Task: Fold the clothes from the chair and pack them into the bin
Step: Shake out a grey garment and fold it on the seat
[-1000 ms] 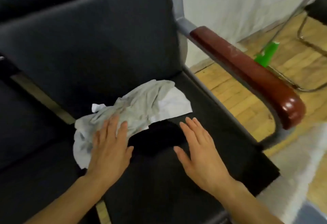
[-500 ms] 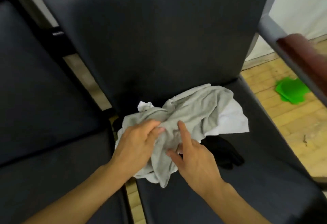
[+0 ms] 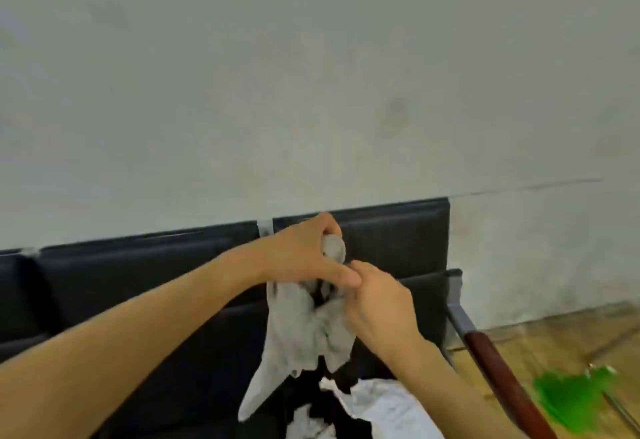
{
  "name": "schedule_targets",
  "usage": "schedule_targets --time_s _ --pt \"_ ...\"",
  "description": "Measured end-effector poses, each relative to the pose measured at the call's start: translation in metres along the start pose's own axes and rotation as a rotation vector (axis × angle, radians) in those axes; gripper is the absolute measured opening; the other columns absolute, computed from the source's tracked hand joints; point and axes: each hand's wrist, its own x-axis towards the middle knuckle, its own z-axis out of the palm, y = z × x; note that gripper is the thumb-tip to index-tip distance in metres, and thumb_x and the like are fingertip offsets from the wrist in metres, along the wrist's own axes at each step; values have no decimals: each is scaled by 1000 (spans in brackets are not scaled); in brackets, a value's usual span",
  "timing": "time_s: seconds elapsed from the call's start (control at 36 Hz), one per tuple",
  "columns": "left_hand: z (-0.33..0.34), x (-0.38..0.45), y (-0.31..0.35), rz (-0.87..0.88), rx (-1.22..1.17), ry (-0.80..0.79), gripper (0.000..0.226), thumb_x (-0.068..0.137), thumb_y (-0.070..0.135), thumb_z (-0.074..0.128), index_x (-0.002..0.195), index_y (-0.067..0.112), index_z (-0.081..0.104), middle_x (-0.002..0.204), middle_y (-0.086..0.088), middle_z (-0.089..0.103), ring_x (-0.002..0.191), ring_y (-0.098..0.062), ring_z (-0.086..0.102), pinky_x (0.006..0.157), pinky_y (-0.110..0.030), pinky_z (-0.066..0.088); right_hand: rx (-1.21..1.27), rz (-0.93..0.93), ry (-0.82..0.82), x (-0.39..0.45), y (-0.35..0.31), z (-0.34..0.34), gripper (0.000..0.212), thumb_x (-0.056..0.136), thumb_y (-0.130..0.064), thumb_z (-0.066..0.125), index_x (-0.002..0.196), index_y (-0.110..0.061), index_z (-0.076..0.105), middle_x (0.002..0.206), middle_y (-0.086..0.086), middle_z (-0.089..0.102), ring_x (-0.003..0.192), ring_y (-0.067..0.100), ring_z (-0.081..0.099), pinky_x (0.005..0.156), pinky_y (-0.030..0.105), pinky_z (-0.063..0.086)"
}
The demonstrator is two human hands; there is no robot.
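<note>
Looks like a waiting room or office lobby: a row of joined black padded chairs (image 3: 388,230) w/ grey metal frame and a red-brown wooden armrest (image 3: 498,372) stands vs. a bare pale wall (image 3: 311,74). Wood strip floor (image 3: 554,334) (scuffed), w/ a blurred green object (image 3: 571,400) on it.

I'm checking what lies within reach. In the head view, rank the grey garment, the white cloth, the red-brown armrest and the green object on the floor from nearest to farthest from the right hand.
From the right hand:
1. Grey garment, gripped by it, hanging to its left.
2. White cloth, below on the seat.
3. Red-brown armrest, lower right.
4. Green object, on the floor, far right.
</note>
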Motion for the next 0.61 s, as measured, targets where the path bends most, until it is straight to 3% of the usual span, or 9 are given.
schedule_targets --time_s 0.06,0.17,0.25,0.33,0.42,0.53,0.61 --pt "-49 -35 17 -7 139 13 59 67 35 82 113 29 46 98 14 53 89 -8 54 71 -24 46 -64 17 87 10 -14 -47 13 94 -22 33 86 -19 43 86 0 55 83 26 56 61 33 32" --pt "-132 -100 33 1 395 282 23 77 27 74 82 24 52 79 10 50 77 -11 47 58 -18 32 43 -4 204 20 -56 -133 29 90 -5 40 67 -23 40 66 -5 47 70 23 49 55 30 32" --pt "-174 -139 27 6 457 437 27 80 26 70 65 27 48 71 9 51 71 -11 49 62 -25 37 100 -91 246 20 -100 -173 37 84 3 41 59 -25 38 60 -4 47 63 21 49 55 32 35" --pt "-209 -171 6 -46 562 576 29 80 24 68 64 27 45 78 4 53 81 -20 53 69 -31 41 152 -177 275 16 -145 -194 34 83 3 40 57 -18 41 60 1 49 59 18 46 56 33 37" --pt "-242 -210 -26 -107 567 683 14 82 16 63 75 21 53 85 -1 55 89 -25 56 69 -29 39 192 -249 244 8 -184 -200 31 91 -13 44 60 -14 44 62 3 50 61 18 44 57 32 34" --pt "-272 -257 -64 -155 486 780 14 82 4 54 77 18 58 90 -7 61 85 -24 52 73 -32 42 -12 -269 132 2 -228 -195 42 84 -59 55 74 -18 54 71 -2 60 67 15 54 62 31 41" --pt "-291 -285 -88 -117 400 835 11 86 6 52 85 11 62 91 -7 59 86 -22 50 69 -30 36 -77 -277 130 2 -261 -188 37 84 -51 61 68 -19 51 69 -2 57 69 17 56 62 30 40"
